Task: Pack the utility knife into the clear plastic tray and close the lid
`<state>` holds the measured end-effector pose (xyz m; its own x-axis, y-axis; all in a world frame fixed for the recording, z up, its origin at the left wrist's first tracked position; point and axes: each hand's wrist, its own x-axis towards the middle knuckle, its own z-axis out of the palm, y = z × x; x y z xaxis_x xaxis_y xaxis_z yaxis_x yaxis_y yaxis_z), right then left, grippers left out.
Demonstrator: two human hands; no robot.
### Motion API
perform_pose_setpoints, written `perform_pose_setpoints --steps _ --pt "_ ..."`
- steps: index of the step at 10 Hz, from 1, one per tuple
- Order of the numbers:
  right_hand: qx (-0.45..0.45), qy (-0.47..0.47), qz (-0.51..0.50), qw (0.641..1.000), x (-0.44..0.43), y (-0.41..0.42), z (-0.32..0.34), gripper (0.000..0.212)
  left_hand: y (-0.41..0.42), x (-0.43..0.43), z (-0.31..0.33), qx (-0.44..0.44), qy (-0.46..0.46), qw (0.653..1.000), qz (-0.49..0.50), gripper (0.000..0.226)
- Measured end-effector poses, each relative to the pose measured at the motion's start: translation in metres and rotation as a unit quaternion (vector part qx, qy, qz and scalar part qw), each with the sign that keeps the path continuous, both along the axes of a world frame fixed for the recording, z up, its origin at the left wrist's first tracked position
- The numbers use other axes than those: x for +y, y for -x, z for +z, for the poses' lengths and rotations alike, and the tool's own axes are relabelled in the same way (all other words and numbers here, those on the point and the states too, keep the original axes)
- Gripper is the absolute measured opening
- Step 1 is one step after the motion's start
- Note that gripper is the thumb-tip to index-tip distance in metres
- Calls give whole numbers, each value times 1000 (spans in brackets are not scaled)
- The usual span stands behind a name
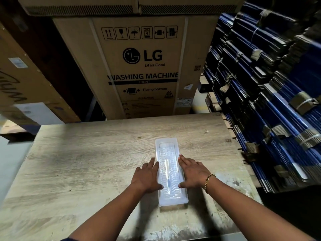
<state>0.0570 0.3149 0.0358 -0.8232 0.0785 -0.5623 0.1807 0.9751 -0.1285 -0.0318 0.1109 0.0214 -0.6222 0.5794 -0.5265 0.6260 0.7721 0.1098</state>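
Observation:
A long clear plastic tray (167, 148) lies lengthwise on the wooden table (86, 153), its lid down over it. Through the ribbed plastic the utility knife (167, 173) shows as a slim pale and dark bar inside. My left hand (147, 176) rests flat against the tray's left edge, fingers spread, thumb touching the tray's side. My right hand (192, 172), with a gold bracelet at the wrist, rests flat against the right edge in the same way. Neither hand holds anything.
A large cardboard washing machine box (142, 66) stands just behind the table's far edge. Stacks of blue strapped bundles (269, 101) crowd the right side, reaching the table's right edge. More cardboard boxes (22, 80) stand at the left.

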Motion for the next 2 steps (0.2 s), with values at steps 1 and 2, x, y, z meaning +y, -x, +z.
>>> perform_pose_setpoints --steps 1,2 --pt "39 -6 -20 999 5 0 7 108 7 -8 8 26 -23 999 11 99" --pt "85 -20 -41 995 10 4 16 101 16 -10 20 65 -46 997 17 94"
